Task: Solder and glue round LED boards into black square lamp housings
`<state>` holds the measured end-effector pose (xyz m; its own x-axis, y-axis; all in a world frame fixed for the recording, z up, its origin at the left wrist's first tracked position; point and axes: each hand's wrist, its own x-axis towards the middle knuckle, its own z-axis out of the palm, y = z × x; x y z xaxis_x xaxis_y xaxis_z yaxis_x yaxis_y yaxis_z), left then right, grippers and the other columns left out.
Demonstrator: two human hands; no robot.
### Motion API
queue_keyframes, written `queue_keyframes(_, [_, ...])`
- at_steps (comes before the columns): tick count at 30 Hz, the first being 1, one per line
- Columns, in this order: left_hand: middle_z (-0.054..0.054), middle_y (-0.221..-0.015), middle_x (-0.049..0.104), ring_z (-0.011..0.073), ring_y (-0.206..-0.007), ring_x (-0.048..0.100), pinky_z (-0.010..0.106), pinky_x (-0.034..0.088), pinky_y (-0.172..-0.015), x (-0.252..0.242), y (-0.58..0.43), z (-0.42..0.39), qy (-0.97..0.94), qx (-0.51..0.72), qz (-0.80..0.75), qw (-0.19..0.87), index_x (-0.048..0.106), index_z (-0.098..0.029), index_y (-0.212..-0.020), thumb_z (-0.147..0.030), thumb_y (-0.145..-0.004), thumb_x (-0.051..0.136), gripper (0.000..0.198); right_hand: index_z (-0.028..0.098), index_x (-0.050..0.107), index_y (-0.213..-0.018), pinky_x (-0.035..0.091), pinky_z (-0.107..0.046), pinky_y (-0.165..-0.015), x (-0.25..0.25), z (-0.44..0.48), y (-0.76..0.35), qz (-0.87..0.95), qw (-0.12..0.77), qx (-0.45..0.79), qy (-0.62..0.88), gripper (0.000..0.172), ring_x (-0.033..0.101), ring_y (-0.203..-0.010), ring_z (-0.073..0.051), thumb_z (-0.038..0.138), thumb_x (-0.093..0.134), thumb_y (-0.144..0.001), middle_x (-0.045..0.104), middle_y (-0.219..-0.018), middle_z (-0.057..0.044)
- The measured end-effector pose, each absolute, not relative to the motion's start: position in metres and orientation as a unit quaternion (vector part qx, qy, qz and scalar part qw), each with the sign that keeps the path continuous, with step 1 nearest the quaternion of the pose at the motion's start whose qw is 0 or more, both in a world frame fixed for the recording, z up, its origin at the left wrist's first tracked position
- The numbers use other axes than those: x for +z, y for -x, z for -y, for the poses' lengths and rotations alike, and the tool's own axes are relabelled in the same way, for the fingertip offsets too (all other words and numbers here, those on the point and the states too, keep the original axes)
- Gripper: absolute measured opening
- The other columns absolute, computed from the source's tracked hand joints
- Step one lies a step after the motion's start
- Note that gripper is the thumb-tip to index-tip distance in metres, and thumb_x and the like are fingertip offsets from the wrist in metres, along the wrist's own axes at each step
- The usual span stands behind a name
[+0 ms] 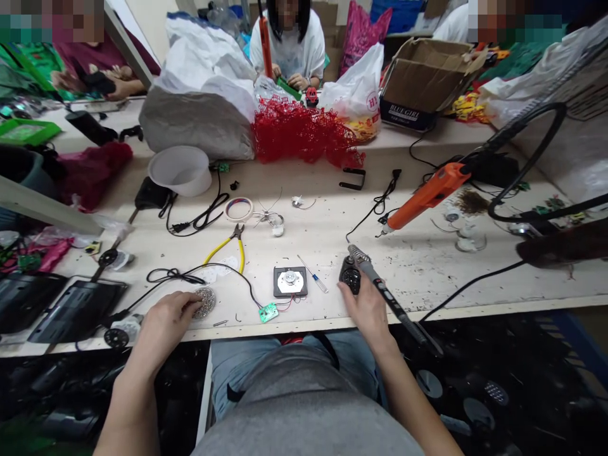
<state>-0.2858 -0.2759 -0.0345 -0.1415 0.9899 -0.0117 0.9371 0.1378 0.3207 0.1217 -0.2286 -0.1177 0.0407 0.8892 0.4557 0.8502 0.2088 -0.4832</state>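
My left hand (164, 320) rests on the near table edge, fingers curled against a round silvery disc (205, 301). My right hand (368, 310) grips a black soldering iron (387, 294), whose tip lies on a small black stand (350, 275). Between the hands sits a small black square part with a shiny round centre (290, 281), joined by thin wires to a little green circuit board (268, 312). A small blue-handled screwdriver (313, 275) lies just right of the square part.
Yellow-handled pliers (232, 246), a tape roll (239, 208), a white bowl (180, 170), black cables and an orange tool (427, 196) lie farther back. Red netting (299, 133), bags and a cardboard box (425, 82) stand behind. Other people sit across the table. Black panels (76, 307) lie at left.
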Motion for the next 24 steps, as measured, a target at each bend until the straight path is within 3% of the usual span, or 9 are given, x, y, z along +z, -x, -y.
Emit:
queue_keyframes(10, [0.006,-0.085,0.078,0.0288,-0.079,0.072,0.036,0.053,-0.073,-0.037,0.278,0.278,-0.594,0.130,-0.792,0.060,0.073,-0.026,-0.088,-0.050,-0.085,0.047,0.035,0.011,0.051,-0.137,0.046,-0.061,-0.099,-0.114,0.202,-0.221,0.635,0.294,0.035,0.714,0.062,0.057,-0.114,-0.039,0.051,0.053,-0.089,0.062,-0.129,-0.023])
queue_keyframes(15, [0.007,-0.086,0.078,0.0288,-0.082,0.072,0.036,0.054,-0.075,-0.038,0.274,0.275,-0.580,0.143,-0.800,0.060,0.072,-0.025,-0.086,-0.053,-0.084,0.049,0.037,0.010,0.053,-0.133,0.046,-0.060,-0.099,-0.108,0.186,-0.238,0.625,0.289,0.046,0.723,0.061,0.055,-0.114,-0.039,0.052,0.052,-0.088,0.063,-0.124,-0.024])
queue_keyframes(18, [0.007,-0.089,0.078,0.0285,-0.085,0.072,0.036,0.055,-0.077,-0.040,0.277,0.278,-0.592,0.170,-0.785,0.058,0.072,-0.025,-0.086,-0.050,-0.085,0.048,0.035,0.008,0.058,-0.126,0.048,-0.060,-0.094,-0.097,0.197,-0.225,0.630,0.295,-0.025,0.718,0.057,0.059,-0.106,-0.039,0.053,0.050,-0.091,0.065,-0.112,-0.024])
queue_keyframes(21, [0.008,-0.094,0.079,0.0283,-0.089,0.073,0.037,0.055,-0.081,-0.041,0.281,0.282,-0.605,0.188,-0.772,0.060,0.073,-0.024,-0.090,-0.044,-0.085,0.046,0.034,0.012,0.065,-0.116,0.053,-0.052,-0.086,-0.075,0.218,-0.197,0.635,0.320,-0.060,0.701,0.047,0.063,-0.084,-0.031,0.050,0.049,-0.096,0.067,-0.098,-0.018])
queue_keyframes(23, [0.008,-0.098,0.079,0.0283,-0.092,0.073,0.037,0.055,-0.085,-0.042,0.283,0.283,-0.602,0.194,-0.772,0.057,0.073,-0.024,-0.092,-0.042,-0.086,0.045,0.034,0.014,0.064,-0.119,0.055,-0.045,-0.081,-0.056,0.224,-0.176,0.633,0.357,-0.049,0.686,0.042,0.064,-0.077,-0.025,0.047,0.052,-0.098,0.068,-0.100,-0.015])
queue_keyframes(24, [0.008,-0.098,0.079,0.0283,-0.093,0.073,0.038,0.055,-0.085,-0.042,0.283,0.283,-0.597,0.196,-0.776,0.054,0.073,-0.024,-0.092,-0.042,-0.087,0.045,0.034,0.013,0.061,-0.126,0.056,-0.044,-0.083,-0.046,0.222,-0.168,0.631,0.379,-0.051,0.675,0.043,0.066,-0.082,-0.025,0.045,0.054,-0.098,0.067,-0.106,-0.016])
